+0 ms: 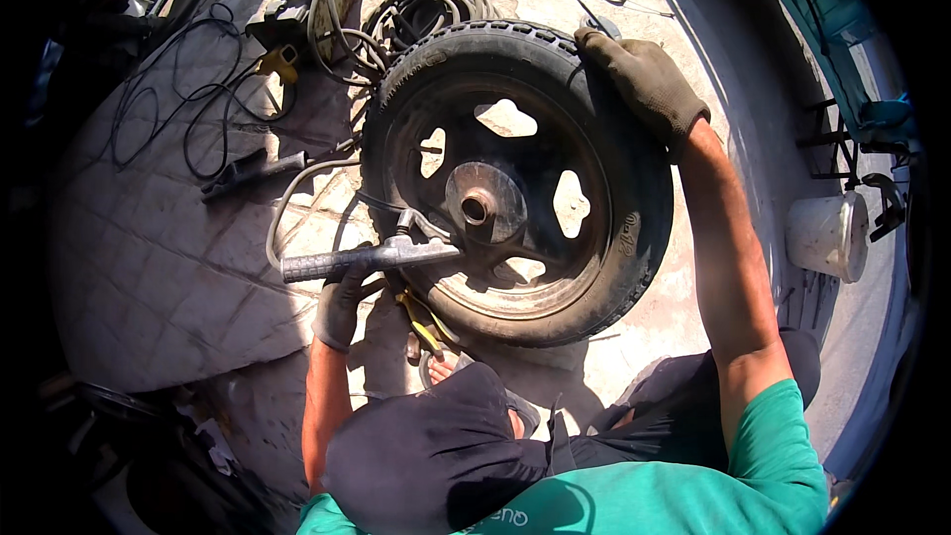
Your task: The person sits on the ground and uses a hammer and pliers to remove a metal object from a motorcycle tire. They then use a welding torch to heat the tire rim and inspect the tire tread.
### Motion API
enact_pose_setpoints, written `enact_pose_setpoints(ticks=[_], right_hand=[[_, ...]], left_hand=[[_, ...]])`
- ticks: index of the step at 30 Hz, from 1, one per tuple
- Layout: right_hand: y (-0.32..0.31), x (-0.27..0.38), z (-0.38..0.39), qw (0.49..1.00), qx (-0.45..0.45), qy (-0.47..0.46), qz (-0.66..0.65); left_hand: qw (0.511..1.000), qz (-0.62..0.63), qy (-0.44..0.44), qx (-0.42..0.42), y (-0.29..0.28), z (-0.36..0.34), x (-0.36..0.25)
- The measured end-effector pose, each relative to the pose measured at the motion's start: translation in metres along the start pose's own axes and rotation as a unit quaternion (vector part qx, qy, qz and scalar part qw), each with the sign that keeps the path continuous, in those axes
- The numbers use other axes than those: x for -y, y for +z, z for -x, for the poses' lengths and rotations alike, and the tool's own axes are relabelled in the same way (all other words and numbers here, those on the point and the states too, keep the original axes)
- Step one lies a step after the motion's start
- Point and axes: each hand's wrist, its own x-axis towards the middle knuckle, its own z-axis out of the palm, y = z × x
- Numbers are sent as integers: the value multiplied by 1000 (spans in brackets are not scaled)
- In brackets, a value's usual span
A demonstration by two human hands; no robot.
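A wheel with a black tyre (pixel 634 178) and a dark, dirty rim (pixel 466 154) stands tilted in front of me, a round hub hole at its middle. My right hand (pixel 644 84), in a brown-grey work glove, curls over the tyre's upper right edge. Below the wheel's left side, my left hand (pixel 342 312) wears a dark glove and closes around a grey metal hand tool with a ribbed grip (pixel 322 266). A hose fitting rises from this tool, and its front end reaches across the rim. Part of the left hand's fingers is hidden behind the grip.
Yellow-handled pliers (pixel 424 327) lie by the wheel's lower left, near my foot. Behind the wheel is a coiled hose (pixel 426 10); thin black cables (pixel 223 104) spread over the paving at left. A white bucket (pixel 830 236) and a teal metal frame (pixel 842 30) stand at right.
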Motion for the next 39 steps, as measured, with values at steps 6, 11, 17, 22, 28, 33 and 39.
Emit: enact_pose_setpoints(ticks=[6, 11, 17, 22, 28, 33, 39], right_hand=[[1, 12, 4, 1000, 13, 21, -6], [3, 7, 2, 1000, 9, 20, -12], [2, 4, 2, 996, 38, 49, -67], [-4, 9, 8, 995, 47, 70, -60], [-2, -42, 11, 973, 81, 10, -214], [17, -97, 15, 870, 148, 32, -469], [51, -186, 35, 846, 44, 157, -508]], left_hand=[[929, -362, 72, -19, 6, 32, -33], [655, -684, 321, -17, 25, 31, -61], [555, -763, 321, 78, 42, -21, -89], [525, -790, 291, 127, 38, -56, -78], [483, -801, 325, 140, 46, -75, -83], [502, -809, 257, 169, 52, -75, -106], [658, -730, 132, 131, 13, -53, -127]])
